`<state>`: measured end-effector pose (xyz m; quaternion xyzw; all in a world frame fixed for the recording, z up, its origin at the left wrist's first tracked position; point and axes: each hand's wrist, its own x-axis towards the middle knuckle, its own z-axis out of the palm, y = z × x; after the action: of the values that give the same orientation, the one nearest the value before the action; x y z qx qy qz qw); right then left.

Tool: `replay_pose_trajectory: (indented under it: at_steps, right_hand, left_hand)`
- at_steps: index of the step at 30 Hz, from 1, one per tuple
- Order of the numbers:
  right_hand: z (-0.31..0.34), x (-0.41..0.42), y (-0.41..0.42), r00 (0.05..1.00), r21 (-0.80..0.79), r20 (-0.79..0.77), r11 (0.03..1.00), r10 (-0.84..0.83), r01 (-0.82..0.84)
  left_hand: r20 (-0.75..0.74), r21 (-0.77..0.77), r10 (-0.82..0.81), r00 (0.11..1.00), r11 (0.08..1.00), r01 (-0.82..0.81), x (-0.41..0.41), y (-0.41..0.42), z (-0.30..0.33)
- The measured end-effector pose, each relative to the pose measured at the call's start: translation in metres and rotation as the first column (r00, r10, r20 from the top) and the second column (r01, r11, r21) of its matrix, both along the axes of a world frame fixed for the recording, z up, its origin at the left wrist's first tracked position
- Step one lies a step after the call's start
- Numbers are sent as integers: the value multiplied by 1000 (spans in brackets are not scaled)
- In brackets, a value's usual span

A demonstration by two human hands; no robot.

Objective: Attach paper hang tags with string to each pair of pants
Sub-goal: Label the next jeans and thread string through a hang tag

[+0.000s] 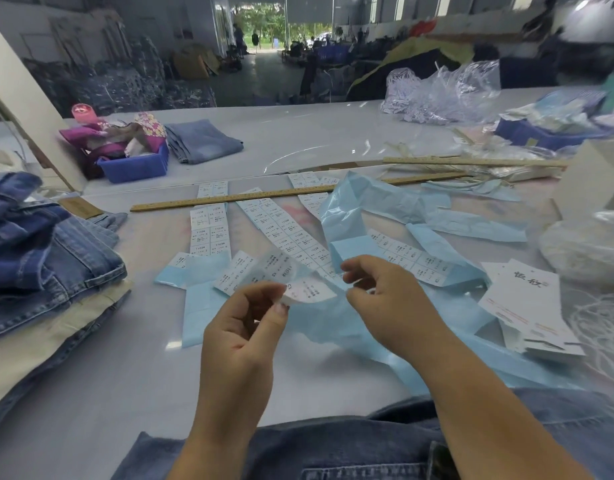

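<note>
My left hand [245,322] pinches a small white printed sticker label [307,291] between thumb and fingers. My right hand [378,289] holds the light blue backing strip [333,323] from which the label lifts. Both hands hover above the table centre. Strips of white size labels [208,226] on blue backing fan out beyond my hands. White paper hang tags [527,306] lie in a stack at the right, beside tangled white string [603,323]. A pair of blue jeans [333,448] lies at the near edge under my forearms.
A stack of folded jeans [49,265] sits at the left. Two wooden rulers [264,197] lie across the table behind the labels. A blue bin [136,166] and folded jeans [201,140] stand at the back left. Plastic bags [440,93] and clutter fill the back right.
</note>
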<state>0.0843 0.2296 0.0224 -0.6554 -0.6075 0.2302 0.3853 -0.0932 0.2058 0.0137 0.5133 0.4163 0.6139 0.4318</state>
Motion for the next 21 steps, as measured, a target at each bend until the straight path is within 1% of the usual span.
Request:
replay_pose_trajectory:
  at_steps: [2,5,7,9,12,15,17,21]
  right_hand:
    - [20,4,-13,994,46,-106,999,16,-12]
    - [47,15,-39,965,11,-251,997,71,-71]
    - [59,24,-60,944,-4,-317,995,95,-102]
    - [67,31,-81,931,-9,-343,991,125,-136]
    - [71,43,-111,910,-7,-373,980,182,-198]
    - [70,63,-136,912,-31,-379,983,158,-183]
    - [67,76,-149,919,-67,-375,986,118,-154]
    - [65,101,-168,922,-101,-377,986,87,-134]
  left_hand:
    - [-26,2,-81,996,997,82,3,-5,8]
    - [-80,0,-224,971,974,225,10,-17,20]
    - [-74,15,-326,943,945,328,17,-28,31]
    - [-84,47,-396,915,915,400,26,-39,43]
    - [-161,65,-461,873,878,475,44,-53,56]
    - [-226,44,-553,802,816,576,64,-65,65]
    - [-302,22,-578,758,791,612,80,-69,68]
    - [-462,0,-561,687,775,632,112,-73,71]
